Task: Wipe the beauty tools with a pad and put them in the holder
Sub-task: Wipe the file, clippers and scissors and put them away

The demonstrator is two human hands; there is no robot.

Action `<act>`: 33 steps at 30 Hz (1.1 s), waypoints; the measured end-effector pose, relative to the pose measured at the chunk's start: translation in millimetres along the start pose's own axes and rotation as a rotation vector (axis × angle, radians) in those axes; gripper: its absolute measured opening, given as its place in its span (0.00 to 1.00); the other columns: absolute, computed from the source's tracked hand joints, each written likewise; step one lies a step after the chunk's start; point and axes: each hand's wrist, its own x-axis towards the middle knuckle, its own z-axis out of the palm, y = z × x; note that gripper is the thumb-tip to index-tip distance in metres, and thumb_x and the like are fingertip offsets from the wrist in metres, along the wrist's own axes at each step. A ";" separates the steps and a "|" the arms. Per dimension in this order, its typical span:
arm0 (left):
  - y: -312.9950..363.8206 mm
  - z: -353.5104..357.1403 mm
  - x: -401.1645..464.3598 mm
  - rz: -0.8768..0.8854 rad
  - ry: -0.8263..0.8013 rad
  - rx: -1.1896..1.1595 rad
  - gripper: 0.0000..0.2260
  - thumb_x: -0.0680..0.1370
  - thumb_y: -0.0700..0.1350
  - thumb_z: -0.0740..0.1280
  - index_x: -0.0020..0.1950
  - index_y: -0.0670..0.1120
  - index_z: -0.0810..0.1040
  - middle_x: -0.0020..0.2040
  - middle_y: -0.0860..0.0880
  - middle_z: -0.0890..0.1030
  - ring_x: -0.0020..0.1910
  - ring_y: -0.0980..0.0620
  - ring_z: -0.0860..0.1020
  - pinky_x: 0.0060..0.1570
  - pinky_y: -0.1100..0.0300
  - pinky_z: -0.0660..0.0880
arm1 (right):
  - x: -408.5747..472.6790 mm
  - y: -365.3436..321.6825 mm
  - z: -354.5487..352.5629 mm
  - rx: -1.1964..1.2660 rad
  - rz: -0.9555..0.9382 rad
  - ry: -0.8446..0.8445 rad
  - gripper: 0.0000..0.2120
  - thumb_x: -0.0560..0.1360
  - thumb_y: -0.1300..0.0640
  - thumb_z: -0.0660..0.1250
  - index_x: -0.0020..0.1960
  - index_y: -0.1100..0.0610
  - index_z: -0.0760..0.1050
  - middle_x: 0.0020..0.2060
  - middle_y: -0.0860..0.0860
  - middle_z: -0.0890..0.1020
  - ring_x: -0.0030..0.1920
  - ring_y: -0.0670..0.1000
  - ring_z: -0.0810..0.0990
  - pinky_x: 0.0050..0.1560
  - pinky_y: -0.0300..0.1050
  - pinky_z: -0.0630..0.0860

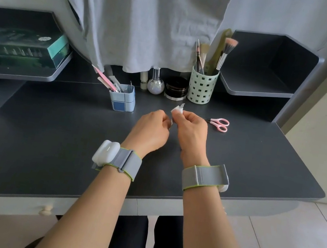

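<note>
Pinching a crumpled white cotton pad [176,111] between us, our right hand [192,133] curls its fingers around it while our left hand [150,131] grips its lower edge. Both hover above the dark grey desk [48,137]. Just beyond lie pink-handled small scissors [220,124]; farther left stands the blue square holder [122,100] with tools inside.

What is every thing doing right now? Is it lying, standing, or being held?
Pad: crumpled, pinched by both hands.
Left hand: grips pad.
Right hand: grips pad.
Scissors: closed, lying flat on desk.
Blue holder: upright, tools inside.
Green cup: upright, brushes inside.
Jar: lid on.
</note>
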 end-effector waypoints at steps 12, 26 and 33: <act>-3.3 -1.8 -5.9 -0.005 0.005 -0.034 0.06 0.83 0.46 0.59 0.53 0.49 0.75 0.49 0.50 0.77 0.49 0.46 0.75 0.46 0.56 0.70 | 9.3 -10.1 -0.9 0.136 -0.002 0.063 0.10 0.76 0.50 0.72 0.39 0.54 0.80 0.29 0.46 0.74 0.34 0.47 0.70 0.41 0.43 0.71; -4.8 -7.3 -2.1 -0.051 0.076 -0.025 0.10 0.84 0.45 0.56 0.59 0.45 0.75 0.55 0.46 0.78 0.53 0.45 0.76 0.49 0.53 0.71 | -6.0 -2.9 1.7 0.097 0.014 -0.076 0.06 0.76 0.50 0.73 0.45 0.52 0.84 0.37 0.44 0.83 0.42 0.44 0.78 0.51 0.46 0.77; -4.0 -6.9 -3.7 -0.022 0.076 -0.072 0.10 0.84 0.46 0.57 0.58 0.45 0.75 0.55 0.46 0.79 0.52 0.47 0.75 0.48 0.54 0.70 | -6.9 -4.3 6.7 0.062 -0.018 -0.069 0.08 0.76 0.52 0.72 0.40 0.52 0.83 0.35 0.46 0.82 0.39 0.45 0.76 0.46 0.47 0.75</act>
